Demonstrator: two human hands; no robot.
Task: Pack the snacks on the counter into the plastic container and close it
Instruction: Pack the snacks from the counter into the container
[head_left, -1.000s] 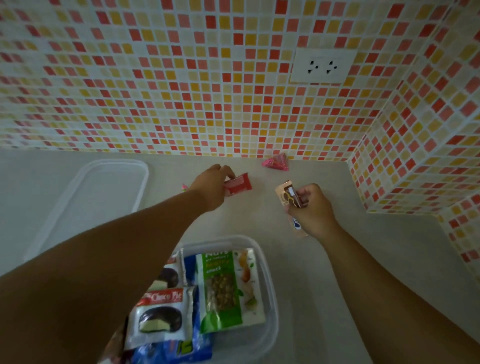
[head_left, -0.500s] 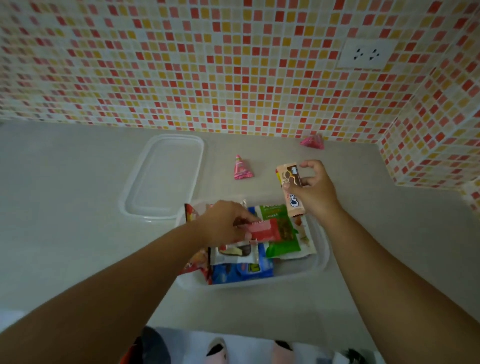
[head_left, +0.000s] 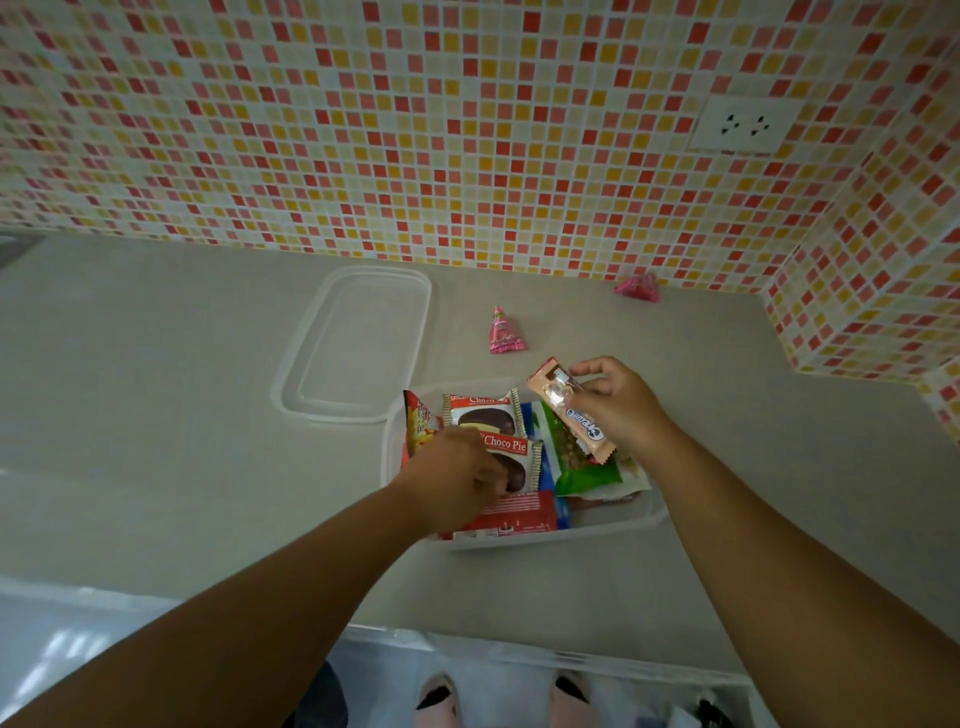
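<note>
Two snacks are going in at once. The left hand (head_left: 457, 475) is down inside the plastic container (head_left: 613, 525) near the counter's (head_left: 156, 441) front edge, fingers curled on the red wafer bar (head_left: 511, 514) at the near wall; whether they grip or only press it I cannot tell. The right hand (head_left: 618, 408) pinches the peach biscuit pack (head_left: 571, 415) over the far right corner. Laying both flat, not propped on the Choco Pie packs (head_left: 498, 431), should let the lid (head_left: 358, 343), just beyond the container's far left corner, seat. Two pink cone sweets (head_left: 504, 332) (head_left: 638, 287) wait toward the back edge.
</note>
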